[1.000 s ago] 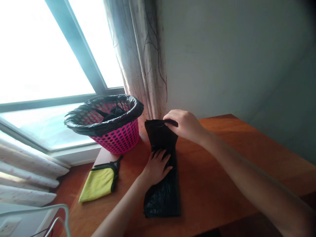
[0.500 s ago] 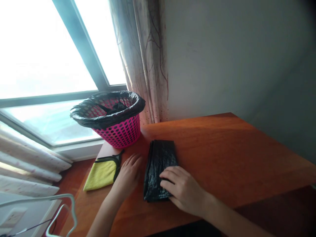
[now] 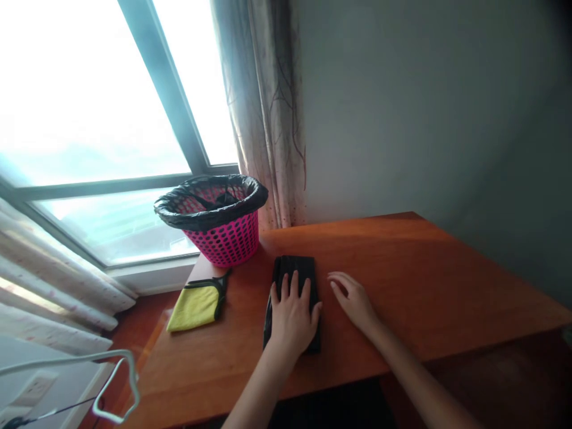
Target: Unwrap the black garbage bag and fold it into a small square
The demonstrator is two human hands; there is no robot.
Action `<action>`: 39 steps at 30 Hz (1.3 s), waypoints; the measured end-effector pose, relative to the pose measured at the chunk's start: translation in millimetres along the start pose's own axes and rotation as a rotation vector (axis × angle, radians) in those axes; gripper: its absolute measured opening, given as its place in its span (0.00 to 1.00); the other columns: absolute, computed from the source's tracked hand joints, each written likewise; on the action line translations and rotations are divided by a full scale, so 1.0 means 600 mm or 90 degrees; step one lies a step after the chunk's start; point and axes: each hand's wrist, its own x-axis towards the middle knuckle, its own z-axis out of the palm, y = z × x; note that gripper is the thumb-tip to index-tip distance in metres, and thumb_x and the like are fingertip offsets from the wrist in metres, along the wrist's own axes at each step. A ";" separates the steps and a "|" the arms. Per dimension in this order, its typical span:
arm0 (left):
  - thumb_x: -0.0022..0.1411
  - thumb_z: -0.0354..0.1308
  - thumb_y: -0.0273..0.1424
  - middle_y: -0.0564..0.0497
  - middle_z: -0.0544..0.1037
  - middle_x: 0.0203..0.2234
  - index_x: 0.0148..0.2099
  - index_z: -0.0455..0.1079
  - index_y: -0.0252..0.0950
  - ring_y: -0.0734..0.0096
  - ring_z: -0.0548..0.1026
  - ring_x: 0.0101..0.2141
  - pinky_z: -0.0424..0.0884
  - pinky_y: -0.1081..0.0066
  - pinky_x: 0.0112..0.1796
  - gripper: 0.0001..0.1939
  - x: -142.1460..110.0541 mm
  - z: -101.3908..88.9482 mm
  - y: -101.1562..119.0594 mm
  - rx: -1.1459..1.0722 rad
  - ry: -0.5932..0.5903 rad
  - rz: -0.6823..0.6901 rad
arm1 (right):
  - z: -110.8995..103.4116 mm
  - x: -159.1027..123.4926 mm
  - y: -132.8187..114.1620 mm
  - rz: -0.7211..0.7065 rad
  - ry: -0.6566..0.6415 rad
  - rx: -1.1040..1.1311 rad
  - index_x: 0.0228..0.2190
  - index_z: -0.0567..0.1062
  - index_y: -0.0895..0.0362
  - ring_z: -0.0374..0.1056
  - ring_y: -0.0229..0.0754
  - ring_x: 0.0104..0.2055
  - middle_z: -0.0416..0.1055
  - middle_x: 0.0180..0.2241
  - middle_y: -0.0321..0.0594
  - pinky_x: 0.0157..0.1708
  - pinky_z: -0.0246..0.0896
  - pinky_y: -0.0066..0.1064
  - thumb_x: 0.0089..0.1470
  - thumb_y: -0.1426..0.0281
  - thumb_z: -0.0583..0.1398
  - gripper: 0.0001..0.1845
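Observation:
A folded black plastic bag [image 3: 295,265] lies flat on the wooden table [image 3: 379,256]. My left hand [image 3: 294,313] rests palm down on top of it, fingers spread, covering much of its middle. Just right of the bag, my right hand [image 3: 353,298] hovers over or touches the tabletop, fingers extended and holding nothing. Behind and to the left stands a pink perforated basket [image 3: 230,241], its rim wrapped by a black bag liner [image 3: 210,217]. A folded yellow cloth with dark edging [image 3: 194,307] lies at the table's left side.
A window [image 3: 102,89] and patterned curtain [image 3: 279,131] are behind the basket. The plain wall [image 3: 424,107] borders the table's far side. At lower left are a pale curved tube [image 3: 131,381] and a wall socket [image 3: 38,387].
My left hand has moved right, from the bare table onto the folded bag. My right hand has left the bag and shifted to its right. The view has turned slightly.

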 end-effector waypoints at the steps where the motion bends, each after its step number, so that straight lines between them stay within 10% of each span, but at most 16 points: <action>1: 0.68 0.48 0.46 0.38 0.61 0.66 0.66 0.63 0.40 0.40 0.58 0.64 0.53 0.38 0.60 0.29 0.006 0.013 0.002 0.008 -0.002 -0.032 | 0.003 -0.003 0.015 0.017 0.005 -0.004 0.42 0.78 0.56 0.72 0.49 0.51 0.76 0.47 0.48 0.54 0.65 0.45 0.62 0.65 0.53 0.15; 6: 0.68 0.47 0.49 0.39 0.58 0.67 0.67 0.61 0.41 0.40 0.55 0.66 0.51 0.40 0.61 0.31 0.007 0.044 -0.029 0.050 -0.008 -0.089 | 0.008 -0.019 0.037 0.026 -0.010 -0.003 0.40 0.78 0.55 0.72 0.49 0.50 0.77 0.46 0.47 0.54 0.67 0.43 0.60 0.66 0.53 0.15; 18: 0.67 0.51 0.43 0.34 0.62 0.65 0.65 0.65 0.36 0.38 0.58 0.64 0.56 0.37 0.57 0.28 -0.052 -0.021 -0.190 0.132 -0.005 -0.123 | 0.009 -0.021 0.017 -0.009 -0.003 -0.045 0.40 0.79 0.56 0.72 0.49 0.49 0.77 0.45 0.47 0.53 0.67 0.47 0.60 0.69 0.53 0.14; 29: 0.68 0.52 0.42 0.47 0.60 0.67 0.68 0.59 0.46 0.49 0.55 0.67 0.57 0.44 0.61 0.28 -0.131 -0.045 -0.211 0.068 0.042 0.054 | 0.104 -0.083 -0.151 -0.185 -0.261 -0.063 0.54 0.73 0.54 0.61 0.49 0.62 0.68 0.59 0.43 0.63 0.56 0.45 0.63 0.70 0.54 0.19; 39: 0.71 0.47 0.37 0.46 0.60 0.67 0.68 0.60 0.44 0.50 0.55 0.67 0.59 0.44 0.60 0.25 -0.145 -0.012 -0.196 0.025 0.036 -0.037 | 0.130 -0.096 -0.187 -0.115 -0.263 0.072 0.47 0.74 0.57 0.66 0.47 0.58 0.70 0.56 0.46 0.60 0.62 0.38 0.59 0.77 0.54 0.16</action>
